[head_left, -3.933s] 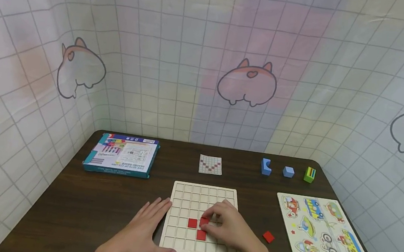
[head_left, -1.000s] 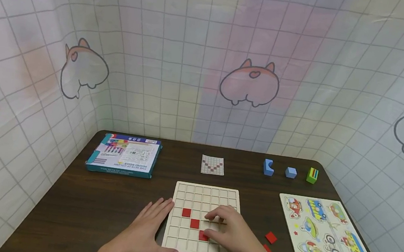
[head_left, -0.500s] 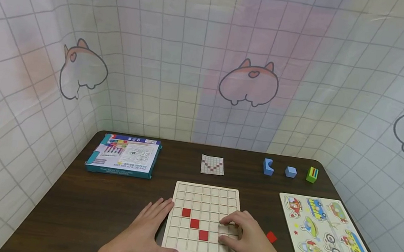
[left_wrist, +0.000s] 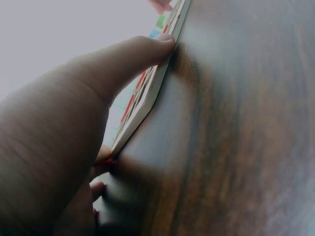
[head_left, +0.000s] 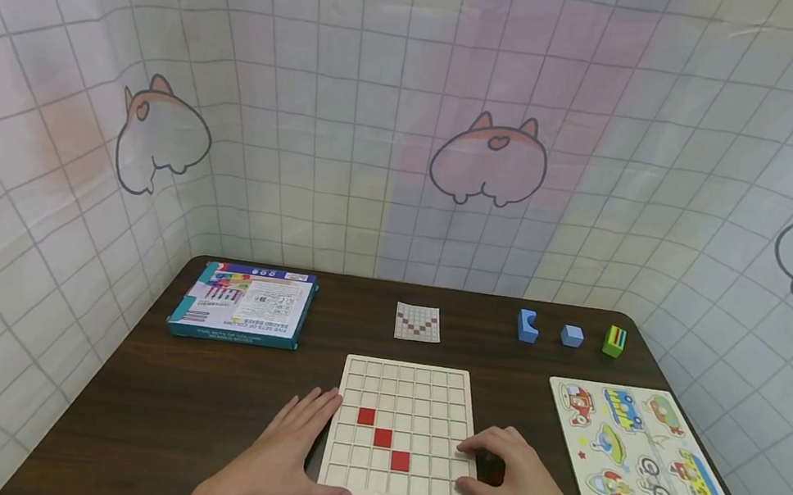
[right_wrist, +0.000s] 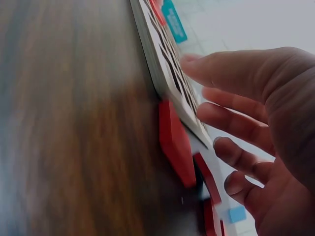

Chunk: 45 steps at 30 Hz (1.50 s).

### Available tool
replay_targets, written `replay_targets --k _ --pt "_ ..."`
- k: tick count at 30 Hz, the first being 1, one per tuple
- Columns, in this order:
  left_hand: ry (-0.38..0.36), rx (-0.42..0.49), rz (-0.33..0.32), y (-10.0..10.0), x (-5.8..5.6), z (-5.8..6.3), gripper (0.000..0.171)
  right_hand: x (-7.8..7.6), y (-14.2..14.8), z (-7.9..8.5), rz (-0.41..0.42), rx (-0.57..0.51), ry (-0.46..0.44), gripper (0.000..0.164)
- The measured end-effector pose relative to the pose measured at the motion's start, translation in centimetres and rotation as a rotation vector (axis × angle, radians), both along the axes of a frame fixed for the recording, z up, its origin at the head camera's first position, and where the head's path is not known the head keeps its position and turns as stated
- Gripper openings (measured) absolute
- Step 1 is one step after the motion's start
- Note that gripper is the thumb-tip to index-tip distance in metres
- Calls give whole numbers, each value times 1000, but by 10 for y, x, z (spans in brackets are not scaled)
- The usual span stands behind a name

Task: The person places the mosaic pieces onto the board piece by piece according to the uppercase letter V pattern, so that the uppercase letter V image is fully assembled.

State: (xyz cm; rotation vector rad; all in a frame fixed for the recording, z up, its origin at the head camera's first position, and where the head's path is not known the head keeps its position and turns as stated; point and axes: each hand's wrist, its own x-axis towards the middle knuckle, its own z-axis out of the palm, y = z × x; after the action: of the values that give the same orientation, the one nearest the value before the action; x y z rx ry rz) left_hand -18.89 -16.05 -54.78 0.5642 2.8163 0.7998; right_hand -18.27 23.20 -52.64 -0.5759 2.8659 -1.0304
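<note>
1. On my feed I count two hands, well apart, with one grid board between them on the dark surface.
2. The left hand lies against the board, straight fingers at its left edge, thumb on its near edge.
3. The right hand is at the right edge, thumb and fingers parted; I cannot tell whether it touches.
4. Three red squares sit on the board in one diagonal line.
5. I see at least three loose tiles, also red, near the right hand; overlap blocks an exact count.
6. Beyond: one patterned card, one box, two blue blocks, one green block.
7. One picture puzzle lies far right.
</note>
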Motion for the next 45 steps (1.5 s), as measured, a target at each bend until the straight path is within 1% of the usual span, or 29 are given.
replay_targets --k 2,8,12,19,23,27,29,35,41,45 --pt "4 1 1 0 0 0 140 2 6 0 9 13 11 34" --pt "-2 -16 6 0 -1 0 141 7 19 2 47 2 53 31" --pt "5 -16 4 0 -2 0 141 10 25 2 53 10 62 31" --pt "6 -11 5 0 -2 3 140 17 32 1 34 46 72 32" --pt "9 -9 2 0 -2 3 140 21 36 3 21 40 84 29" --pt "15 -5 -1 0 -2 4 140 20 40 3 -8 38 91 26" --pt "13 -6 -1 0 -2 3 140 19 43 2 -21 50 89 26" --pt "14 -10 -1 0 -1 0 140 18 50 3 -9 96 73 31" --pt "14 -9 -4 0 -1 -2 140 20 49 4 -22 99 75 24" --pt "15 -8 -5 -1 -1 -3 141 18 46 3 -50 96 59 24"
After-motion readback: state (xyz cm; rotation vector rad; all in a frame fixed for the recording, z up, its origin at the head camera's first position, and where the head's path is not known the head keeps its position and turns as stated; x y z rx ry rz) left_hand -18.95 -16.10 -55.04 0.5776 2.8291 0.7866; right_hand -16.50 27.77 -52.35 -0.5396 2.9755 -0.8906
